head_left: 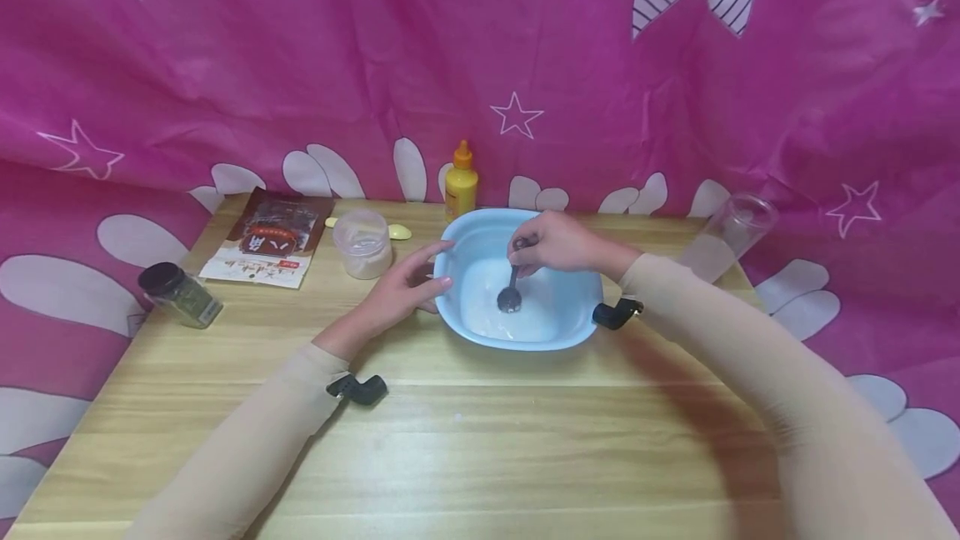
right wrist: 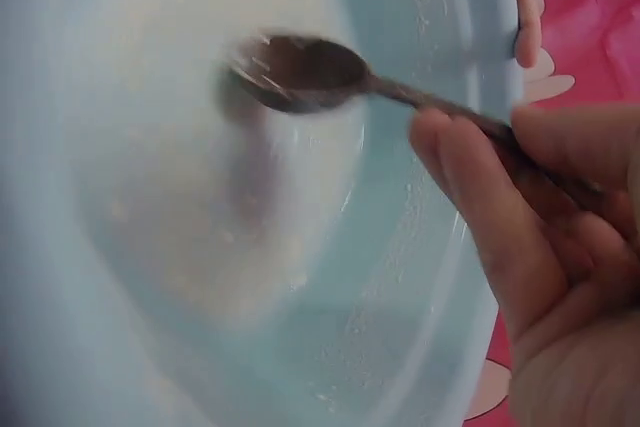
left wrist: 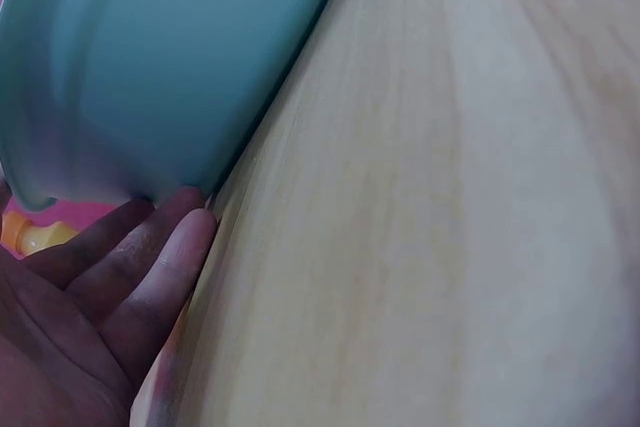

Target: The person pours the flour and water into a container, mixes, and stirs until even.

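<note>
A light blue basin (head_left: pixel 465 319) with white liquid stands mid-table on the wooden table (head_left: pixel 480 448). My right hand (head_left: pixel 551 244) pinches the handle of a dark metal spoon (head_left: pixel 510 297), whose bowl dips into the white liquid (right wrist: pixel 190 197); the spoon (right wrist: pixel 300 72) looks motion-blurred in the right wrist view. My left hand (head_left: pixel 408 286) rests with straight fingers against the basin's left outer wall (left wrist: pixel 170 57), fingertips (left wrist: pixel 185 222) touching its base on the table.
Behind the basin stands a yellow squeeze bottle (head_left: pixel 461 182). To the left are a small clear plastic cup (head_left: pixel 363 242), a brown snack packet (head_left: pixel 268 237) and a dark-lidded spice jar (head_left: pixel 180 294). A clear tumbler (head_left: pixel 726 236) lies at the right edge. Pink cloth hangs behind.
</note>
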